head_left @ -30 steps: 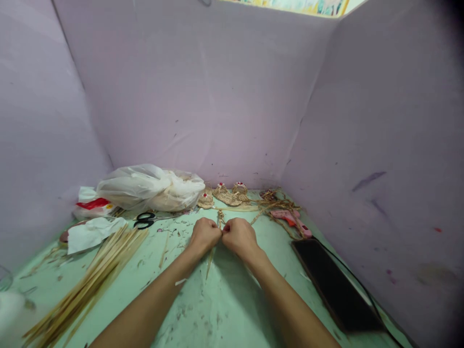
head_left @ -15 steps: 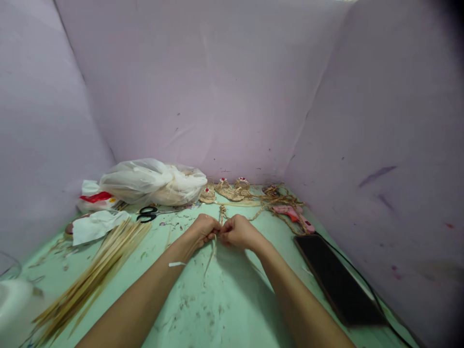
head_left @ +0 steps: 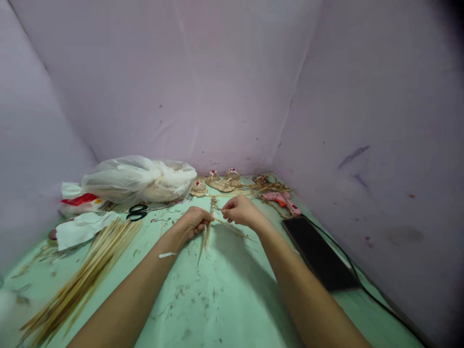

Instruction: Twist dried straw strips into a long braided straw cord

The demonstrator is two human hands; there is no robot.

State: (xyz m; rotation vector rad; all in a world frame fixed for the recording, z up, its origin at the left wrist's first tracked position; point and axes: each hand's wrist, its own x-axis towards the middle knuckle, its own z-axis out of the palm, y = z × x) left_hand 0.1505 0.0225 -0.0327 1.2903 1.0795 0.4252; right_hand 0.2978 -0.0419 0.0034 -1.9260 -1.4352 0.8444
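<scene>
My left hand (head_left: 193,221) is closed on a thin braid of straw (head_left: 210,210) whose loose ends (head_left: 203,244) hang down to the green table (head_left: 224,295). My right hand (head_left: 240,211) is closed in a pinch on one straw strand (head_left: 232,228) that runs out to the right from the braid. Both hands hover just above the table, a few centimetres apart, near the middle back.
A bundle of long straw stalks (head_left: 85,273) lies at the left. Black scissors (head_left: 137,211), white tissue (head_left: 79,227) and a clear plastic bag (head_left: 137,179) sit behind it. Small woven straw pieces (head_left: 219,181), a pink glue gun (head_left: 281,200) and a black phone (head_left: 319,253) lie right. Lilac walls enclose the table.
My hands, pressed together before, have drawn apart; the right hand has pulled one strand out to the right. The view has tilted slightly.
</scene>
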